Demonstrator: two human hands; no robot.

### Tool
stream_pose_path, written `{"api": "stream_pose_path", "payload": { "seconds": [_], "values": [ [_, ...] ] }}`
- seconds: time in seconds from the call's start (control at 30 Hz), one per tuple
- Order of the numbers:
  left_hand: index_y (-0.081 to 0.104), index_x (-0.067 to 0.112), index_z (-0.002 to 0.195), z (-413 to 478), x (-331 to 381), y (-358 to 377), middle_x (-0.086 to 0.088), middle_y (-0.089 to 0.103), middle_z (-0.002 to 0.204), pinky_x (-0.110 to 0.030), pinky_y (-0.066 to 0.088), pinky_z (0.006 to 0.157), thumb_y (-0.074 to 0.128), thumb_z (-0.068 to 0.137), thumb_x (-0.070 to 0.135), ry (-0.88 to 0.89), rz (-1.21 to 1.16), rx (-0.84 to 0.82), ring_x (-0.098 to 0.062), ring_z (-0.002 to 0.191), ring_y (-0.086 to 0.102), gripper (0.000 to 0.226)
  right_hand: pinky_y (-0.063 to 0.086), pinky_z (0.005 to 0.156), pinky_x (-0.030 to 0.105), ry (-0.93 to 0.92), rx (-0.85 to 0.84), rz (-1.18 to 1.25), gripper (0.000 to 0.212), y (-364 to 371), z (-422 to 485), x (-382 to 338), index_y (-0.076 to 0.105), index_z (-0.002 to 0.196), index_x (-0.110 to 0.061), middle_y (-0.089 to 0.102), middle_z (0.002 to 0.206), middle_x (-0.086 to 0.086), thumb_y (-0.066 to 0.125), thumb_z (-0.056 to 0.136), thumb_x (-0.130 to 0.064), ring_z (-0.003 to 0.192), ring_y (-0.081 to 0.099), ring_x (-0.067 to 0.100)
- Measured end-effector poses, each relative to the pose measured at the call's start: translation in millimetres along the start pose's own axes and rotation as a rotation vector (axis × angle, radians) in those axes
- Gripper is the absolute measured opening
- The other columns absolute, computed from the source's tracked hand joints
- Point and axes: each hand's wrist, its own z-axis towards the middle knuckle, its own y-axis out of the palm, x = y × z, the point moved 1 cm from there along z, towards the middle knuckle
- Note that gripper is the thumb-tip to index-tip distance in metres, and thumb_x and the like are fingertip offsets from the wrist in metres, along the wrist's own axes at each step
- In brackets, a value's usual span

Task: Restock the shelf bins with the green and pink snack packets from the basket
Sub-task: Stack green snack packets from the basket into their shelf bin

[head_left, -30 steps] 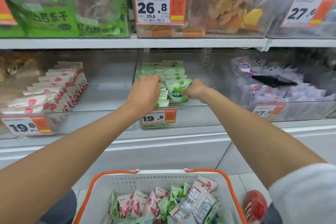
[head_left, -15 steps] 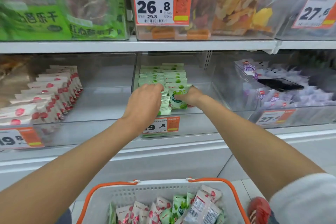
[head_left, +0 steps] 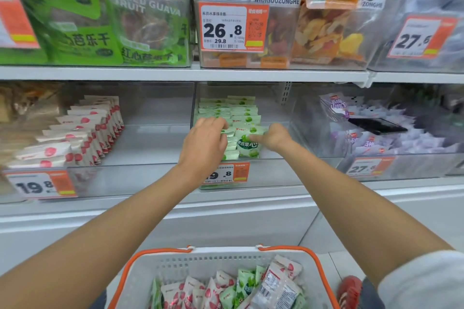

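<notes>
1. Now both arms reach over the basket [head_left: 140, 264] into the middle bin [head_left: 278, 170] on the lower shelf, where green packets [head_left: 241, 110] stand in two rows running front to back.
2. The left hand [head_left: 204, 143] sits knuckles-up on the front of the left row. Its grip curls down over the packet tops, but the fingertips are hidden, so I cannot tell whether it holds one.
3. The right hand [head_left: 273, 137] is at the front of the right row. Its grip pinches the front green packet [head_left: 247, 148] by its upper right edge, with one digit laid across the printed face. That packet stands upright, facing out.
4. An orange price tag [head_left: 227, 173] is fixed to the bin's front wall, partly covered by the left wrist.
5. In the left bin [head_left: 150, 178], pink packets [head_left: 82, 133] stand in a slanting row.
6. The basket, white with an orange rim, holds a loose mix of pink and green packets [head_left: 213, 291].
7. To the right, purple packets [head_left: 406, 140] fill another bin, with a flat dark object [head_left: 376, 126] lying on top.
</notes>
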Motion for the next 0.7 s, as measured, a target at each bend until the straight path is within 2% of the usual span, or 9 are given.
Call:
{"api": "stream_pose_path", "payload": {
  "seconds": [0.07,0.1,0.23,0.3,0.4,0.5,0.57,0.63,0.7],
  "values": [
    [0.061,0.017,0.11,-9.7,3.0,-6.1,0.005,0.063,0.107,-0.03,0.044,0.081,0.049,0.098,0.017,-0.002,-0.053,0.03,-0.017,0.107,0.05,0.017,0.047,0.089,0.035,-0.092,0.11,0.006,0.064,-4.1,-17.6,-3.3,0.051,0.128,0.002,0.061,0.123,0.016,0.074,0.083,-0.038,0.11,0.059,0.029],
    [0.061,0.017,0.106,-16.1,5.0,-8.1,0.005,0.063,0.101,-0.032,0.046,0.079,0.05,0.097,0.017,-0.016,-0.079,0.036,-0.017,0.101,0.052,0.015,0.046,0.092,0.035,-0.153,0.171,-0.011,0.062,-4.8,-26.9,-4.1,0.051,0.131,-0.002,0.059,0.126,0.015,0.074,0.083,-0.034,0.114,0.057,0.029],
    [0.062,0.019,0.09,-53.0,9.5,-11.2,0.007,0.062,0.081,-0.033,0.049,0.067,0.053,0.092,0.016,-0.223,-0.295,-0.021,-0.016,0.076,0.059,0.01,0.047,0.076,0.032,-0.388,0.339,-0.005,0.015,5.0,-84.1,-3.3,0.063,0.098,-0.014,0.063,0.094,0.002,0.063,0.083,-0.011,0.087,0.059,0.02],
    [0.062,0.018,0.083,-78.7,2.5,-5.0,0.005,0.063,0.075,-0.033,0.049,0.067,0.055,0.091,0.017,-0.318,-0.334,-0.108,-0.019,0.074,0.061,0.011,0.044,0.067,0.03,-0.483,0.299,0.033,0.011,24.4,-119.9,5.1,0.061,0.084,-0.016,0.058,0.08,-0.003,0.06,0.08,-0.006,0.073,0.054,0.015],
    [0.06,0.021,0.071,-125.3,-22.6,13.0,0.004,0.061,0.073,-0.028,0.046,0.07,0.055,0.089,0.015,-0.457,-0.315,-0.33,-0.021,0.077,0.059,0.019,0.045,0.066,0.031,-0.507,0.112,-0.001,0.012,71.6,-159.9,38.9,0.059,0.079,-0.018,0.058,0.079,-0.003,0.058,0.08,-0.006,0.07,0.053,0.015],
    [0.061,0.021,0.069,-172.2,-58.0,30.2,0.002,0.066,0.084,-0.029,0.051,0.076,0.056,0.089,0.013,-0.528,-0.254,-0.574,-0.021,0.084,0.063,0.022,0.051,0.075,0.034,-0.353,-0.191,-0.107,0.014,120.6,-180.7,91.6,0.065,0.089,-0.015,0.061,0.085,-0.002,0.054,0.084,-0.006,0.08,0.059,0.019],
    [0.069,0.011,0.079,-192.9,-77.2,38.1,-0.004,0.069,0.096,-0.031,0.052,0.076,0.055,0.091,0.014,-0.553,-0.17,-0.694,-0.022,0.086,0.065,0.019,0.05,0.083,0.031,-0.222,-0.465,-0.28,0.022,147.6,-189.3,129.6,0.067,0.105,-0.011,0.062,0.101,0.001,0.053,0.088,-0.006,0.096,0.06,0.022],
    [0.069,0.002,0.087,-204.0,-83.3,46.1,-0.012,0.071,0.103,-0.033,0.052,0.071,0.05,0.093,0.014,-0.529,-0.119,-0.812,-0.024,0.079,0.066,0.023,0.047,0.09,0.03,-0.149,-0.632,-0.503,0.029,166.3,-194.1,160.3,0.064,0.117,-0.006,0.061,0.121,0.008,0.052,0.091,-0.004,0.11,0.058,0.024],
    [0.065,0.005,0.088,-205.9,-77.2,50.8,-0.011,0.07,0.104,-0.032,0.051,0.063,0.049,0.093,0.01,-0.46,-0.142,-0.908,-0.02,0.063,0.061,0.018,0.049,0.081,0.029,-0.089,-0.714,-0.638,0.015,175.3,-197.5,174.1,0.063,0.096,-0.003,0.063,0.114,0.013,0.049,0.091,-0.003,0.096,0.059,0.024]
  ]
}}
